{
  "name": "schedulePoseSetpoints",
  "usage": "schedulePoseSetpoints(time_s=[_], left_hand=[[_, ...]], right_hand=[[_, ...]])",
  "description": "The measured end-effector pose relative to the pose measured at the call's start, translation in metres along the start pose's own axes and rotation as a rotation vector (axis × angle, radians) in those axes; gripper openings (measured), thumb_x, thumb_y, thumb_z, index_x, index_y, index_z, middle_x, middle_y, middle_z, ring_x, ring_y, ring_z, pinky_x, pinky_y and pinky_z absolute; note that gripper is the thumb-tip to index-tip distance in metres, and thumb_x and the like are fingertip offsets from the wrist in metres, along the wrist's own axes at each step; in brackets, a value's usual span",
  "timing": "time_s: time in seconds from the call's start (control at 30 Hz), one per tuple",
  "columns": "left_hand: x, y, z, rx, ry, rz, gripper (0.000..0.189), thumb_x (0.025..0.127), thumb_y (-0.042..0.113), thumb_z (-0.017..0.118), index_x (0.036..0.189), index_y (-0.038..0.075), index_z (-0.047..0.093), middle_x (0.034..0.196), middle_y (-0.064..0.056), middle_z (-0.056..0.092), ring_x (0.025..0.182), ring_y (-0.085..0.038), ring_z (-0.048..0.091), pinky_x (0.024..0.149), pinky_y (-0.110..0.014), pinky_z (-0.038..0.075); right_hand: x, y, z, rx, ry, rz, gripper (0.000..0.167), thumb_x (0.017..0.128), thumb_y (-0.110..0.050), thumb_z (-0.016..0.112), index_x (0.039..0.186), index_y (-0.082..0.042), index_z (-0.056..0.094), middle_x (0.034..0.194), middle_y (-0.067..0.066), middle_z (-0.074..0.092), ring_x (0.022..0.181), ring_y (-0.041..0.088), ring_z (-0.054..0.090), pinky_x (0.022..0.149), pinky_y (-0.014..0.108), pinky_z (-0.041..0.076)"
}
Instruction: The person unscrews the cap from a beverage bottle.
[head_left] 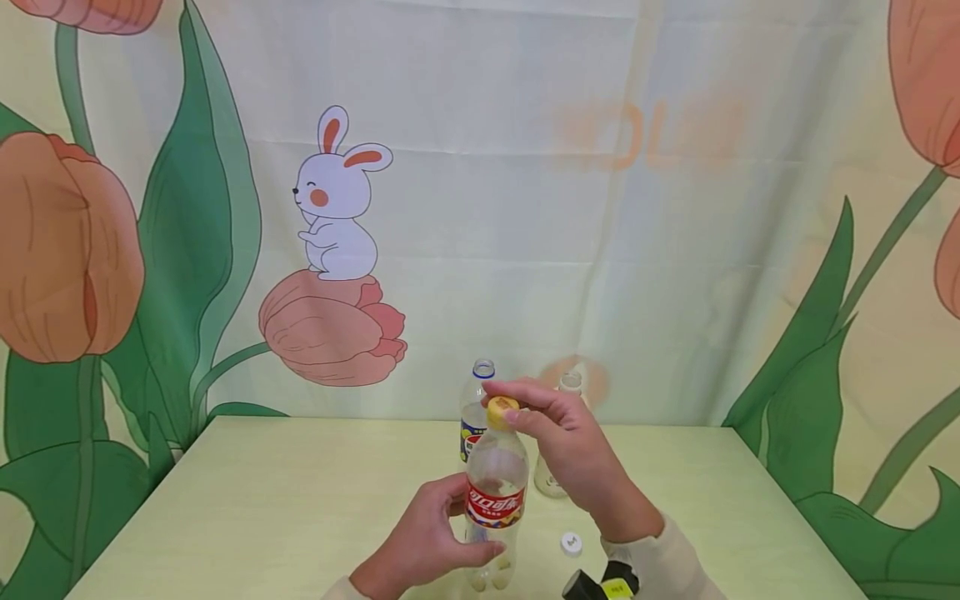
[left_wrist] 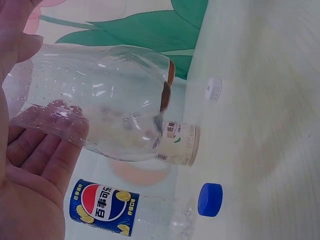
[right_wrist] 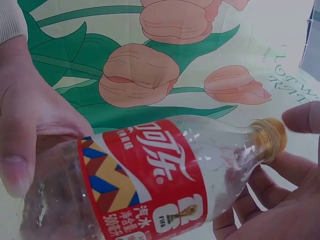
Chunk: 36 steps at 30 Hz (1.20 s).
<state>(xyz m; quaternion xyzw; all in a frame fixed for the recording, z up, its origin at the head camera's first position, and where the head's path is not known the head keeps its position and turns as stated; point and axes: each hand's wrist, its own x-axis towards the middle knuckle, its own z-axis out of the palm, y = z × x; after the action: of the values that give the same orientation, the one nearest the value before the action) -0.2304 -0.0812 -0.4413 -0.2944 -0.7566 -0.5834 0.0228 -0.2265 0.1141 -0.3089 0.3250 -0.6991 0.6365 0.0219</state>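
A clear plastic soda bottle (head_left: 497, 504) with a red label stands upright above the table, a yellow cap (head_left: 502, 413) on its neck. My left hand (head_left: 420, 537) grips the lower half, thumb across the front and fingers behind. Up at the neck, my right hand (head_left: 576, 446) has its thumb and fingers around the yellow cap. In the right wrist view the thumb is right by the edge of the cap (right_wrist: 272, 139), and the other fingers lie behind the neck. The left wrist view shows the bottle's bare lower part (left_wrist: 100, 100), with droplets inside.
Behind stands a bottle (head_left: 474, 412) with a blue label and an uncapped mouth. Another uncapped clear bottle (head_left: 551, 482) is partly hidden by my right hand. A white cap (head_left: 572, 544) lies on the table (head_left: 300, 500); a blue cap (left_wrist: 210, 200) shows in the left wrist view.
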Motion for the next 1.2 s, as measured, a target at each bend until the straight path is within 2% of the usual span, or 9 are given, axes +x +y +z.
schedulePoseSetpoints(time_s=[0.13,0.3,0.4,0.53,0.73,0.97,1.07,1.2], left_hand=[[-0.0003,0.0003,-0.0006,0.0,-0.008,-0.012,0.051,0.077,0.02,0.09,0.123,0.02,0.068,0.115,0.005,0.075,0.102,-0.01,0.071,0.095,-0.026,0.058],[0.0,0.0006,-0.0013,0.008,-0.015,-0.024,0.051,0.077,0.022,0.09,0.123,0.022,0.068,0.114,0.005,0.075,0.102,-0.01,0.071,0.095,-0.023,0.057],[-0.0002,0.0007,-0.0013,0.013,-0.014,-0.031,0.051,0.077,0.023,0.09,0.123,0.022,0.067,0.114,0.006,0.075,0.103,-0.01,0.071,0.095,-0.023,0.057],[-0.0009,0.0001,-0.001,0.014,-0.013,-0.025,0.051,0.077,0.023,0.09,0.123,0.022,0.068,0.114,0.006,0.075,0.103,-0.01,0.071,0.095,-0.023,0.057],[-0.0016,-0.0018,-0.0012,0.014,-0.017,-0.029,0.05,0.078,0.023,0.089,0.123,0.022,0.067,0.115,0.005,0.075,0.103,-0.01,0.071,0.095,-0.022,0.056],[-0.0012,-0.0017,-0.0011,0.011,-0.008,-0.013,0.051,0.077,0.02,0.09,0.123,0.02,0.067,0.115,0.005,0.075,0.102,-0.009,0.071,0.094,-0.023,0.058],[-0.0012,-0.0013,-0.0009,0.012,-0.004,-0.009,0.051,0.077,0.019,0.09,0.123,0.019,0.067,0.115,0.005,0.075,0.102,-0.009,0.072,0.094,-0.024,0.058],[-0.0015,-0.0012,-0.0007,0.021,-0.002,-0.011,0.052,0.076,0.02,0.09,0.123,0.019,0.067,0.115,0.006,0.075,0.102,-0.009,0.071,0.094,-0.024,0.058]], right_hand=[[-0.0002,-0.0008,0.0012,0.003,0.09,0.032,0.038,0.098,-0.014,0.065,0.135,-0.003,0.062,0.12,0.007,0.068,0.113,0.017,0.064,0.098,0.027,0.053],[-0.0003,-0.0036,0.0039,-0.023,0.23,0.08,0.038,0.081,-0.011,0.085,0.112,-0.002,0.066,0.099,0.004,0.069,0.093,0.02,0.065,0.084,0.027,0.056],[-0.0005,-0.0054,0.006,-0.036,0.272,0.105,0.037,0.075,-0.009,0.09,0.102,-0.003,0.066,0.091,0.002,0.069,0.084,0.018,0.065,0.078,0.026,0.056],[-0.0004,-0.0072,0.0079,-0.063,0.301,0.112,0.034,0.073,-0.009,0.092,0.098,-0.004,0.069,0.088,0.002,0.07,0.079,0.017,0.064,0.072,0.024,0.054],[-0.0004,-0.0072,0.0064,-0.067,0.288,0.096,0.029,0.077,-0.008,0.089,0.101,-0.003,0.073,0.089,0.001,0.073,0.08,0.018,0.067,0.072,0.024,0.055],[-0.0014,-0.0038,0.0044,0.049,0.199,0.051,0.031,0.085,-0.003,0.079,0.114,0.007,0.071,0.092,-0.005,0.074,0.084,0.012,0.069,0.077,0.023,0.059],[-0.002,-0.0026,0.0045,0.093,0.152,0.041,0.033,0.09,-0.003,0.074,0.12,0.01,0.068,0.098,-0.006,0.075,0.089,0.01,0.069,0.084,0.025,0.06],[-0.002,-0.0022,0.0046,0.068,0.097,0.027,0.033,0.097,-0.006,0.064,0.126,0.01,0.064,0.115,0.001,0.073,0.105,0.013,0.068,0.094,0.026,0.057]])
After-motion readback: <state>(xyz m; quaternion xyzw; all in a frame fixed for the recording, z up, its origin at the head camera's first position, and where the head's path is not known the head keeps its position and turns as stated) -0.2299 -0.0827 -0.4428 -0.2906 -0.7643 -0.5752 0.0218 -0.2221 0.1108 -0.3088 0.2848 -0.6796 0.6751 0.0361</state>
